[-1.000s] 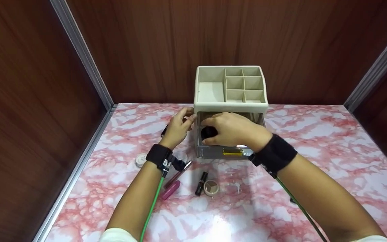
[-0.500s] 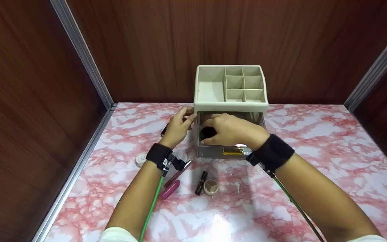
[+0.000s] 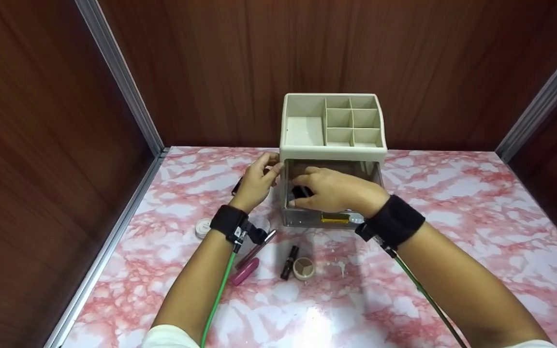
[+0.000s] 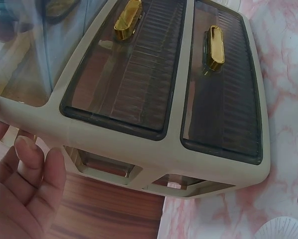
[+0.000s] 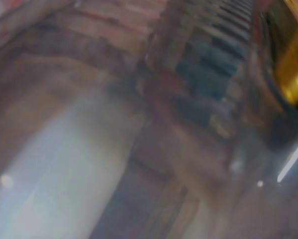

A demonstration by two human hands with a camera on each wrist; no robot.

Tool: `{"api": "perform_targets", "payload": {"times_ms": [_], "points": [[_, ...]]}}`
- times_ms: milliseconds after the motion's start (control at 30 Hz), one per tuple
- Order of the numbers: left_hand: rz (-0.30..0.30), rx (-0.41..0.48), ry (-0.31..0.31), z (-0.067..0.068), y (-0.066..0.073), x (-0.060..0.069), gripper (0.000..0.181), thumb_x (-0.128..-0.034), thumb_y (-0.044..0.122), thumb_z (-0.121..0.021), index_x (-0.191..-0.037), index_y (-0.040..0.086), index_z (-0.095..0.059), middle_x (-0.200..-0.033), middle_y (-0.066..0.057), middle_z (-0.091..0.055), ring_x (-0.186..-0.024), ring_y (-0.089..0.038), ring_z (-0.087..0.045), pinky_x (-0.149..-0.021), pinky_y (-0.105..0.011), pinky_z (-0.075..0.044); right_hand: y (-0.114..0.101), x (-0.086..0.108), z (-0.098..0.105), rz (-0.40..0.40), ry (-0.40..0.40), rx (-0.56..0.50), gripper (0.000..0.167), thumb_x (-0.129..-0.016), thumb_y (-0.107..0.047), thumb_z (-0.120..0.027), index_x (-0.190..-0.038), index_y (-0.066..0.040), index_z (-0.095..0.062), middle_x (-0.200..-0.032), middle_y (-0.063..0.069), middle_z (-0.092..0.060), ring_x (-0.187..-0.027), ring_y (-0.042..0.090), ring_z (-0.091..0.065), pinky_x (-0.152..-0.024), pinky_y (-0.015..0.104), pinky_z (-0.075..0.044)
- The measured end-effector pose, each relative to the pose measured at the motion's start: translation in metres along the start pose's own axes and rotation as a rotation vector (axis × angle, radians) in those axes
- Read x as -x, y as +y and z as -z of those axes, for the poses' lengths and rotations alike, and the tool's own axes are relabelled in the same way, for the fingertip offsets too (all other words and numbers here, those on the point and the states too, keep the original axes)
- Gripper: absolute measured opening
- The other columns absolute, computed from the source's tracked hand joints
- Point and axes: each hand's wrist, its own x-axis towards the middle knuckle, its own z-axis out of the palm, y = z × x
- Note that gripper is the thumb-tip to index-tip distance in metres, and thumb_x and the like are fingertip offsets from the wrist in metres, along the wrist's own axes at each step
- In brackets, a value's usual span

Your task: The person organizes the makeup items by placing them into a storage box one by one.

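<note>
My right hand (image 3: 339,191) reaches down into the pulled-out clear top drawer (image 3: 302,218) of a cream cosmetics organizer (image 3: 334,153). Between its thumb and fingers is a black, roundish case (image 3: 302,192), partly hidden by the hand. In the right wrist view everything is blurred; a gold handle (image 5: 295,74) shows at the right. My left hand (image 3: 257,181) is at the organizer's left side, fingertips against or close to its edge, holding nothing. The left wrist view shows the left fingers (image 4: 32,162) beside the cream frame (image 4: 114,142) and two closed lower drawers.
In front of the organizer lie a pink tube (image 3: 245,271), a slim pencil-like item (image 3: 256,249), a black tube (image 3: 289,262) and a round three-colour palette (image 3: 303,268). A white round jar (image 3: 203,228) sits at the left. A wooden wall (image 3: 211,72) stands behind.
The right hand has dipped slightly within the drawer, and the black case between its fingers looks tilted and lower. The left hand has stayed at the organizer's side.
</note>
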Motion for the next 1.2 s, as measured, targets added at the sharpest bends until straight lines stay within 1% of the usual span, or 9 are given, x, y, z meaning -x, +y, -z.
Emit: {"api": "perform_targets", "payload": {"times_ms": [133, 200, 333, 433, 600, 800, 933, 1033, 1200], "points": [[0.001, 0.001, -0.004, 0.0, 0.0, 0.0, 0.027, -0.0991, 0.03, -0.057, -0.114, 0.008, -0.061, -0.106, -0.005, -0.062, -0.077, -0.022, -0.062, -0.066, -0.031, -0.052, 0.001, 0.002, -0.001, 0.018, 0.028, -0.008, 0.056, -0.094, -0.047, -0.059, -0.134, -0.008, -0.058, -0.116, 0.009, -0.056, -0.104, 0.023, -0.056, -0.096, 0.04, -0.044], [0.003, 0.005, -0.007, 0.0, 0.0, 0.0, 0.027, -0.0992, 0.03, -0.057, -0.115, 0.008, -0.061, -0.106, -0.006, -0.062, -0.079, -0.025, -0.063, -0.066, -0.032, -0.052, 0.002, 0.003, -0.001, 0.024, 0.042, -0.013, 0.053, -0.095, -0.045, -0.059, -0.133, -0.008, -0.058, -0.115, 0.008, -0.057, -0.104, 0.022, -0.056, -0.095, 0.04, -0.044], [0.008, 0.005, -0.012, 0.0, 0.0, -0.002, 0.028, -0.0994, 0.03, -0.057, -0.116, 0.007, -0.061, -0.107, -0.007, -0.061, -0.08, -0.028, -0.063, -0.069, -0.038, -0.053, 0.004, 0.004, -0.001, 0.041, 0.058, -0.008, 0.049, -0.097, -0.04, -0.058, -0.133, -0.007, -0.058, -0.117, 0.009, -0.058, -0.109, 0.025, -0.056, -0.097, 0.041, -0.043], [0.012, 0.007, -0.011, 0.0, 0.0, -0.002, 0.028, -0.0994, 0.029, -0.057, -0.116, 0.007, -0.061, -0.107, -0.007, -0.061, -0.079, -0.025, -0.063, -0.071, -0.043, -0.054, 0.005, 0.005, -0.002, 0.05, 0.055, 0.004, 0.048, -0.098, -0.038, -0.056, -0.136, -0.007, -0.056, -0.12, 0.01, -0.058, -0.113, 0.027, -0.056, -0.098, 0.043, -0.043], [0.008, 0.001, -0.008, 0.0, -0.001, -0.001, 0.027, -0.0995, 0.028, -0.057, -0.116, 0.007, -0.061, -0.107, -0.006, -0.061, -0.078, -0.02, -0.063, -0.068, -0.036, -0.053, 0.004, 0.006, -0.003, 0.056, 0.043, 0.013, 0.051, -0.099, -0.039, -0.054, -0.139, -0.007, -0.053, -0.126, 0.013, -0.056, -0.116, 0.029, -0.054, -0.101, 0.044, -0.041], [0.01, 0.002, -0.007, 0.0, 0.0, 0.0, 0.027, -0.0996, 0.029, -0.056, -0.116, 0.008, -0.06, -0.108, -0.006, -0.061, -0.082, -0.034, -0.063, -0.067, -0.031, -0.052, 0.004, 0.007, -0.003, 0.06, 0.036, 0.0, 0.05, -0.1, -0.038, -0.053, -0.14, -0.007, -0.052, -0.13, 0.015, -0.055, -0.119, 0.03, -0.053, -0.102, 0.044, -0.04], [0.012, -0.002, 0.001, -0.001, 0.0, 0.001, 0.027, -0.0995, 0.029, -0.056, -0.115, 0.008, -0.061, -0.108, -0.005, -0.063, -0.081, -0.032, -0.063, -0.068, -0.036, -0.053, 0.005, 0.01, -0.004, 0.059, 0.038, -0.007, 0.051, -0.1, -0.04, -0.052, -0.14, -0.009, -0.052, -0.133, 0.015, -0.054, -0.122, 0.029, -0.052, -0.103, 0.043, -0.039], [0.005, -0.001, 0.006, -0.001, -0.001, 0.001, 0.028, -0.0993, 0.03, -0.057, -0.116, 0.008, -0.061, -0.108, -0.005, -0.063, -0.081, -0.031, -0.063, -0.07, -0.042, -0.054, 0.007, 0.013, -0.005, 0.076, 0.071, -0.015, 0.05, -0.1, -0.041, -0.052, -0.14, -0.009, -0.052, -0.132, 0.012, -0.055, -0.12, 0.027, -0.053, -0.103, 0.042, -0.04], [-0.004, -0.012, 0.017, -0.001, -0.002, 0.002, 0.029, -0.0989, 0.031, -0.057, -0.116, 0.008, -0.061, -0.108, -0.004, -0.063, -0.08, -0.029, -0.063, -0.07, -0.043, -0.054, 0.01, 0.021, -0.006, 0.15, 0.167, -0.043, 0.046, -0.1, -0.038, -0.054, -0.137, -0.01, -0.056, -0.126, 0.007, -0.058, -0.114, 0.022, -0.056, -0.099, 0.04, -0.043]]}}
